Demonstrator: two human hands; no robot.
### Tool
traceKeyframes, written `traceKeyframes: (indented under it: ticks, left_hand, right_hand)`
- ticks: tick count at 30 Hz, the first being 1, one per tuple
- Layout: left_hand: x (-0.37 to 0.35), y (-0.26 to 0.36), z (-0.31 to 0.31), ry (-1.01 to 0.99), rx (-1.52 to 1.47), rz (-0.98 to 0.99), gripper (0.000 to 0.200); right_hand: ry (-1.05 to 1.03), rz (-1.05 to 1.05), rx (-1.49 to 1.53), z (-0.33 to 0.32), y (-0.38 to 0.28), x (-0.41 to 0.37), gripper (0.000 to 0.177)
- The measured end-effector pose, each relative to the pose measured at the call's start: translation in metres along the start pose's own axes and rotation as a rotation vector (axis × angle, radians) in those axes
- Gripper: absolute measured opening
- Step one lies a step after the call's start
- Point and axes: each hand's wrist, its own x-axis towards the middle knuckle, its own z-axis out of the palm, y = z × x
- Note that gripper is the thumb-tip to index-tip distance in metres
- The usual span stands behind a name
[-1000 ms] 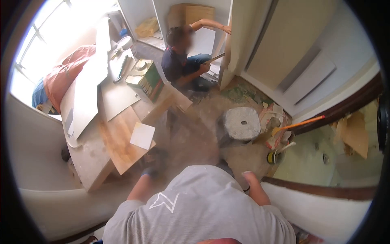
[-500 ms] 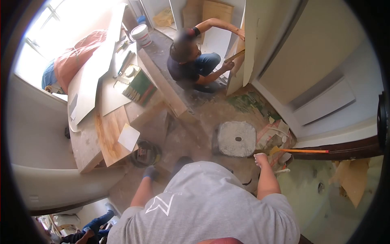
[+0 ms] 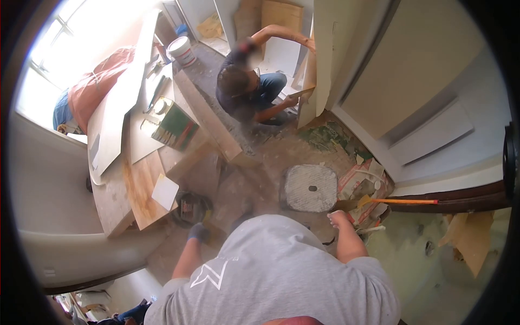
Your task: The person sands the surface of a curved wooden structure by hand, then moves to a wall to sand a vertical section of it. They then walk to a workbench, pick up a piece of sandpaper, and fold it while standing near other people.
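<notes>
left hand (image 3: 199,233): gloved, grip unclear, bucket (image 3: 192,208) at 12 o'clock | right hand (image 3: 338,219): curled, contents unclear, stone slab (image 3: 311,188) at 11 o'clock

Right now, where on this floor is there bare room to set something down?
There is bare floor between the workbench and the square block; also the greenish floor beyond your right hand. Crowded: the workbench top, and the sacks beside the block.

Square block (image 3: 311,188) btwn workbench (image 3: 111,203) on left & bag (image 3: 364,179) on right.
</notes>
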Motion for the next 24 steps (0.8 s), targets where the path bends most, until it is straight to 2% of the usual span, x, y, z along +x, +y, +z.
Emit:
traceKeyframes:
  ticks: [7, 15, 21, 24]
  left_hand:
    - [-0.001, 0.009, 0.001, -0.032, 0.009, 0.017, 0.035]
    - [0.004, 0.021, 0.003, -0.053, -0.047, 0.010, 0.035]
    - [0.006, 0.026, 0.000, -0.016, 0.018, 0.124, 0.033]
    - [0.010, 0.027, 0.004, 0.036, 0.008, 0.110, 0.033]
  right_hand:
    - [0.009, 0.032, 0.025, -0.010, 0.003, 0.000, 0.020]
    - [-0.017, -0.037, -0.018, 0.009, 0.002, 0.021, 0.019]
    - [-0.022, -0.018, 0.006, 0.007, 0.006, 0.032, 0.019]
    - [-0.035, -0.034, 0.054, 0.007, 0.017, 0.036, 0.019]
